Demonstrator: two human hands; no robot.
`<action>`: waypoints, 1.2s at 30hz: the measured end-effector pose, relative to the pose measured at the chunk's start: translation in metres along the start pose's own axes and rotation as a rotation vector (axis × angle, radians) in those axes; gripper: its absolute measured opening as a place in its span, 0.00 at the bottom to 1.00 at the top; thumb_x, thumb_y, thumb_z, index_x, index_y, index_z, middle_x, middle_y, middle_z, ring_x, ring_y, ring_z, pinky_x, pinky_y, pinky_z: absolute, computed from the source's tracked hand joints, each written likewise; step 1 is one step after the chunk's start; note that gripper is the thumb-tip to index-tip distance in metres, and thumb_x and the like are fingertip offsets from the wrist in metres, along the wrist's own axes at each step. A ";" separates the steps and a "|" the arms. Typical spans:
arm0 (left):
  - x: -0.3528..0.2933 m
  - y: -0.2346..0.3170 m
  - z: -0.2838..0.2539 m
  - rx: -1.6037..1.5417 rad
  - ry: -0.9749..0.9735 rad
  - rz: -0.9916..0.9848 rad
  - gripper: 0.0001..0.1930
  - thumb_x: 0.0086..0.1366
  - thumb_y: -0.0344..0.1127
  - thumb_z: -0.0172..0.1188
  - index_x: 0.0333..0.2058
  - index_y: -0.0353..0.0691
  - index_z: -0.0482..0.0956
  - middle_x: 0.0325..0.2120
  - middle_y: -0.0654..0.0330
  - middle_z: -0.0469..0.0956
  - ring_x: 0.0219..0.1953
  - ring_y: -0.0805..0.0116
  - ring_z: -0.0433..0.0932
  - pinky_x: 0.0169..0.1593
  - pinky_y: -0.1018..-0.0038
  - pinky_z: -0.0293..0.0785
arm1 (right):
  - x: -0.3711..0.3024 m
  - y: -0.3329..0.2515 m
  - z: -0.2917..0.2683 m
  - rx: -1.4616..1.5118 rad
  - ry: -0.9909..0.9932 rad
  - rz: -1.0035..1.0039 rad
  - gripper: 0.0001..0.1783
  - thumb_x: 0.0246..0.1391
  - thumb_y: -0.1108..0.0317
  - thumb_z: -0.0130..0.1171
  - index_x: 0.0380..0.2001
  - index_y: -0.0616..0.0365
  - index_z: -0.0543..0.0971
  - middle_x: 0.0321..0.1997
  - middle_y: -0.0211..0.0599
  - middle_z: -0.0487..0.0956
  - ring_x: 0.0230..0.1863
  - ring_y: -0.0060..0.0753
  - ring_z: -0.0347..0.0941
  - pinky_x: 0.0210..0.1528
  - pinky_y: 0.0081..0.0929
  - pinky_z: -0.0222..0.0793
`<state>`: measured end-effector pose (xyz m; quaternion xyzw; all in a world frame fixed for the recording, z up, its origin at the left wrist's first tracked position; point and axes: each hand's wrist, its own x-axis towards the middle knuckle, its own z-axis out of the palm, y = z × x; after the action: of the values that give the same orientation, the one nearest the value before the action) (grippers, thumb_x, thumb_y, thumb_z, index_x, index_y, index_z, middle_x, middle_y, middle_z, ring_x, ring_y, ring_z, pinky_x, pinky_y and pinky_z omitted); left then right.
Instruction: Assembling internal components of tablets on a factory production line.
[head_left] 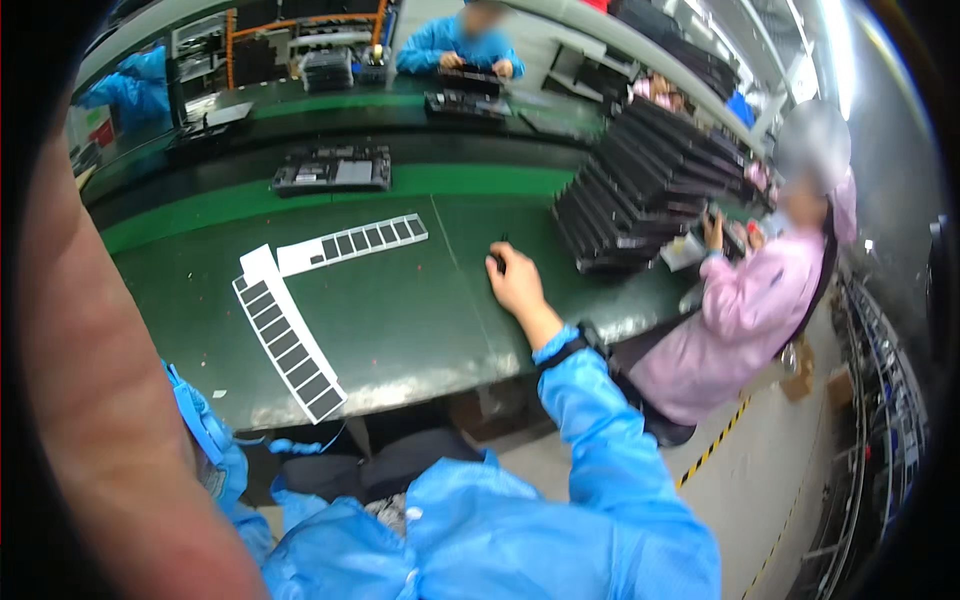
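Note:
My left hand (125,340) is raised very close to the camera and fills the left side, blurred; its fingertips are out of view. On the green table, my right hand (520,283) has its fingers curled round a small black object (498,262), whose kind I cannot make out. Left of that hand lie two white sheets of dark rectangular stickers. One strip (353,243) runs across toward the back, and the other strip (290,345) slants down to the table's front edge. Their upper ends meet near a blank white part.
A tall stack of black trays (640,180) stands right of my right hand. Behind the strips, an opened black electronic unit (335,170) rests on the green line. A co-worker in pink (760,310) sits at the right; another in blue (460,45) works across the table.

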<state>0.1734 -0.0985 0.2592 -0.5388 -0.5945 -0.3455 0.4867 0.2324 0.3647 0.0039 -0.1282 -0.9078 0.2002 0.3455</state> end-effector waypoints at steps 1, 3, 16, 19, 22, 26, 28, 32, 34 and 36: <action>0.002 -0.006 -0.007 -0.031 -0.043 0.023 0.47 0.58 0.67 0.48 0.63 0.29 0.57 0.62 0.40 0.60 0.65 0.47 0.60 0.65 0.57 0.55 | 0.004 -0.006 0.004 -0.010 0.003 0.000 0.13 0.53 0.65 0.58 0.41 0.57 0.77 0.37 0.48 0.80 0.40 0.50 0.77 0.43 0.40 0.73; 0.008 -0.016 -0.010 -0.087 -0.092 0.073 0.47 0.59 0.67 0.47 0.63 0.30 0.58 0.62 0.40 0.60 0.65 0.48 0.60 0.65 0.58 0.55 | 0.000 -0.015 0.003 -0.029 0.021 0.021 0.13 0.53 0.65 0.58 0.41 0.58 0.77 0.37 0.48 0.80 0.40 0.51 0.77 0.43 0.40 0.73; -0.102 -0.083 0.109 -0.109 -0.428 -0.454 0.11 0.64 0.27 0.53 0.44 0.30 0.74 0.44 0.48 0.75 0.50 0.55 0.74 0.56 0.68 0.66 | -0.004 -0.024 0.007 0.008 -0.014 0.067 0.12 0.52 0.68 0.56 0.41 0.58 0.76 0.41 0.48 0.79 0.43 0.54 0.75 0.45 0.44 0.72; -0.178 -0.105 0.143 -0.130 -0.499 -0.580 0.14 0.64 0.32 0.55 0.47 0.32 0.74 0.51 0.46 0.72 0.56 0.49 0.70 0.60 0.65 0.63 | -0.004 -0.018 0.007 -0.082 0.047 0.014 0.09 0.50 0.70 0.55 0.36 0.57 0.76 0.34 0.47 0.80 0.37 0.52 0.77 0.41 0.45 0.72; -0.197 -0.092 0.144 0.072 -0.814 -0.704 0.25 0.66 0.40 0.54 0.59 0.36 0.65 0.62 0.47 0.62 0.63 0.49 0.61 0.64 0.62 0.57 | 0.017 -0.029 0.005 -0.225 -0.128 0.105 0.06 0.48 0.68 0.55 0.30 0.56 0.78 0.24 0.45 0.79 0.32 0.53 0.77 0.37 0.47 0.73; -0.206 -0.095 0.152 0.113 -0.909 -0.724 0.29 0.65 0.43 0.54 0.62 0.37 0.61 0.65 0.47 0.57 0.66 0.49 0.57 0.65 0.62 0.56 | 0.053 -0.026 0.030 -0.066 0.016 0.197 0.07 0.49 0.66 0.55 0.31 0.54 0.79 0.26 0.48 0.80 0.33 0.53 0.77 0.37 0.47 0.73; -0.213 -0.093 0.154 0.054 -0.935 -0.766 0.31 0.65 0.45 0.54 0.63 0.39 0.60 0.66 0.48 0.55 0.67 0.48 0.54 0.67 0.60 0.52 | 0.064 -0.025 0.044 -0.007 0.061 0.222 0.12 0.52 0.62 0.56 0.37 0.55 0.78 0.32 0.50 0.80 0.36 0.55 0.77 0.39 0.47 0.73; -0.204 -0.082 0.155 0.182 -1.124 -0.762 0.33 0.65 0.46 0.53 0.65 0.41 0.58 0.67 0.48 0.51 0.70 0.47 0.47 0.69 0.52 0.43 | 0.074 -0.030 0.069 0.016 -0.074 0.075 0.19 0.52 0.57 0.58 0.44 0.56 0.76 0.42 0.49 0.79 0.47 0.53 0.74 0.52 0.44 0.68; -0.205 -0.084 0.153 0.176 -1.127 -0.767 0.33 0.65 0.47 0.54 0.65 0.41 0.57 0.68 0.48 0.49 0.70 0.46 0.45 0.69 0.52 0.39 | 0.078 -0.037 0.075 0.064 -0.147 0.053 0.23 0.53 0.54 0.59 0.48 0.55 0.75 0.47 0.50 0.77 0.55 0.53 0.69 0.61 0.43 0.61; -0.206 -0.086 0.152 0.164 -1.121 -0.773 0.33 0.65 0.47 0.55 0.65 0.41 0.58 0.68 0.47 0.49 0.70 0.46 0.44 0.69 0.52 0.38 | 0.073 -0.038 0.076 0.055 -0.168 0.017 0.25 0.53 0.54 0.59 0.51 0.56 0.73 0.50 0.51 0.76 0.59 0.53 0.66 0.64 0.44 0.57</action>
<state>0.0473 -0.0344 0.0289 -0.3469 -0.9304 -0.1174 -0.0135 0.1239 0.3370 0.0112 -0.1093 -0.9265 0.2381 0.2700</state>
